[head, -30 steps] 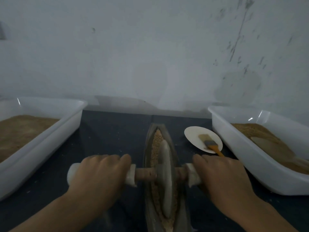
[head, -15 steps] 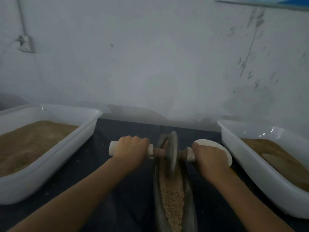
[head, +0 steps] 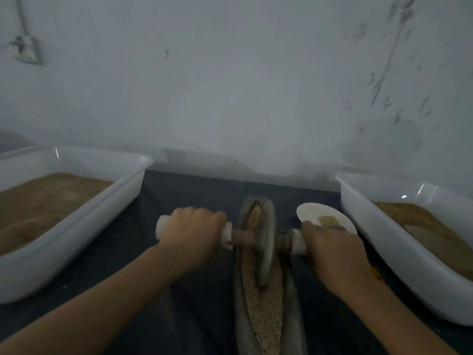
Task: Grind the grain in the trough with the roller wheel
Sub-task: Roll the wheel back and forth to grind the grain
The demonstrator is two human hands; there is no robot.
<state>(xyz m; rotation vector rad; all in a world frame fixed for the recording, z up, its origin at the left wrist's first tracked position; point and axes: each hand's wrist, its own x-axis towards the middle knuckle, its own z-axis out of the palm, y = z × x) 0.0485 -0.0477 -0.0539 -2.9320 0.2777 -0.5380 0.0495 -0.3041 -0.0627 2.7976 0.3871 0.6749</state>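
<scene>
Both the left hand [head: 190, 233] and right hand [head: 332, 248] have fingers wrapped round the axle handles, roller wheel [head: 265, 242] standing in the grain [head: 263, 308] mid-trough [head: 239, 303]. Press evenly, keep the wheel upright.

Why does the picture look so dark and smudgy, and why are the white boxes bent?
Head view: dim, greyish light; the roller wheel and both hands look motion-smeared; small glare spots shine on the right tub; the wide lens bows the left tub outward.

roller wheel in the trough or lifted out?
In. The roller wheel stands upright on edge, its lower rim sunk in the grain within the trough; left hand and right hand grip its handles.
</scene>
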